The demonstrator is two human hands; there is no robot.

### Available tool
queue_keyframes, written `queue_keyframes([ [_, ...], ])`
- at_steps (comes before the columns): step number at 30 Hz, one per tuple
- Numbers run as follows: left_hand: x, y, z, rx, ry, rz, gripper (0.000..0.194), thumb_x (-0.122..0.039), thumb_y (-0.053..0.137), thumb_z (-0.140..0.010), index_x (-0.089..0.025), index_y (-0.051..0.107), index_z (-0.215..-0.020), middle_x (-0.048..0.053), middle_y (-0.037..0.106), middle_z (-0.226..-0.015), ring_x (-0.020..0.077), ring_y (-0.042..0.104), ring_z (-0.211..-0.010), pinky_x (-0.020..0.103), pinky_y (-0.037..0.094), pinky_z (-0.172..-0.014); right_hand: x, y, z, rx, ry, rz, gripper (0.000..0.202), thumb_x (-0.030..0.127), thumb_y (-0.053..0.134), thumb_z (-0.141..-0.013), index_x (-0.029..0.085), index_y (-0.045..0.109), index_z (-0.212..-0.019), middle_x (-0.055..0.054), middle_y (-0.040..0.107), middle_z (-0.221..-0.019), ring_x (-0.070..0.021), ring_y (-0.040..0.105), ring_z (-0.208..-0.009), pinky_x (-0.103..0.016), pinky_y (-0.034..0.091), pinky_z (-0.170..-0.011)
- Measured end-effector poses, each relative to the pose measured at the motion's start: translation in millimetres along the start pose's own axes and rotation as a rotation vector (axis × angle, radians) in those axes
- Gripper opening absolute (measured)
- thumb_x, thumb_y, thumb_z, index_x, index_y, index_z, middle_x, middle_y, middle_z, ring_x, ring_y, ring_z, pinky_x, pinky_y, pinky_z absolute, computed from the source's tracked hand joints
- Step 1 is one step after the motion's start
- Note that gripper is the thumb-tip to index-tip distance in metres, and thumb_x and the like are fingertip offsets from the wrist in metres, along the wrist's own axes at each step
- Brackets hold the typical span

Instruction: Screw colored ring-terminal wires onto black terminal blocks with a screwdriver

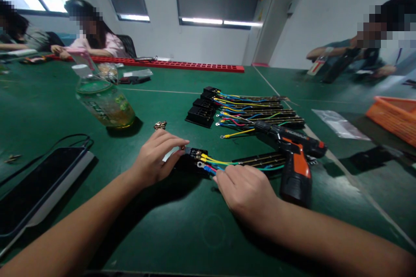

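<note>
My left hand [159,153] pinches what looks like a small brass screw [183,147] between thumb and forefinger. Its fingertips are at the left end of a black socket [196,153] with metal terminals. Yellow ring-terminal wires [208,159] lie over the socket's terminals. My right hand [245,188] is closed on a blue wire [210,170], close behind its ring terminal [201,165], which sits beside the socket. Behind the wires runs a black strip [260,159] with brass-coloured lines. A small heap of brass screws [160,125] lies just beyond my left hand.
An orange and black cordless drill [297,156] lies right of my right hand, its bit pointing left over several wired sockets [201,112]. A drink bottle [105,104] and a phone [42,181] are at left. An orange basket [394,117] stands far right. Several people sit opposite.
</note>
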State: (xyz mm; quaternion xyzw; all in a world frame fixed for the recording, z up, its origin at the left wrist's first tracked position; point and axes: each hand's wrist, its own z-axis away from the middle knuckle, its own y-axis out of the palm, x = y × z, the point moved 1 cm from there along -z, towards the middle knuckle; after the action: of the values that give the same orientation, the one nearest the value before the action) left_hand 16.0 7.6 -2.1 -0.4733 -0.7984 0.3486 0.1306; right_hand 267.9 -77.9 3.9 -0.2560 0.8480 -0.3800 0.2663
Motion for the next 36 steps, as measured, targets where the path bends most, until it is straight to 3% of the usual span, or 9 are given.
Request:
queue_keyframes([
  [11,-4.4,5.2,1.8,0.013,0.007,0.033,0.013,-0.016,0.062,-0.098,-0.019,0.068,-0.110,0.006,0.077,-0.096,0.0202,0.066,-0.084,0.038,0.055,-0.081,1.9,1.9,-2.1,0.004,-0.015,0.077,0.016,0.008,0.052,-0.094,0.017,0.062,-0.086,-0.002,0.059,-0.067,-0.0193,0.047,-0.059,-0.037,0.020,-0.059],
  [21,-11.5,7.6,0.1,0.026,0.045,0.087,0.016,-0.014,0.058,-0.099,-0.019,0.069,-0.111,0.006,0.077,-0.095,0.0190,0.067,-0.082,0.036,0.054,-0.079,3.1,6.9,-3.7,0.044,0.036,0.092,0.023,0.005,0.049,-0.091,0.022,0.052,-0.076,-0.002,0.057,-0.066,-0.0200,0.046,-0.058,-0.036,0.022,-0.059],
  [36,-17.3,8.7,-1.9,0.055,0.064,0.129,0.017,-0.011,0.057,-0.100,-0.018,0.066,-0.114,0.005,0.077,-0.096,0.0174,0.068,-0.084,0.032,0.056,-0.077,3.1,13.0,-1.7,0.021,0.035,0.122,0.025,0.006,0.046,-0.095,0.023,0.048,-0.077,-0.001,0.055,-0.065,-0.0193,0.044,-0.057,-0.036,0.021,-0.060],
])
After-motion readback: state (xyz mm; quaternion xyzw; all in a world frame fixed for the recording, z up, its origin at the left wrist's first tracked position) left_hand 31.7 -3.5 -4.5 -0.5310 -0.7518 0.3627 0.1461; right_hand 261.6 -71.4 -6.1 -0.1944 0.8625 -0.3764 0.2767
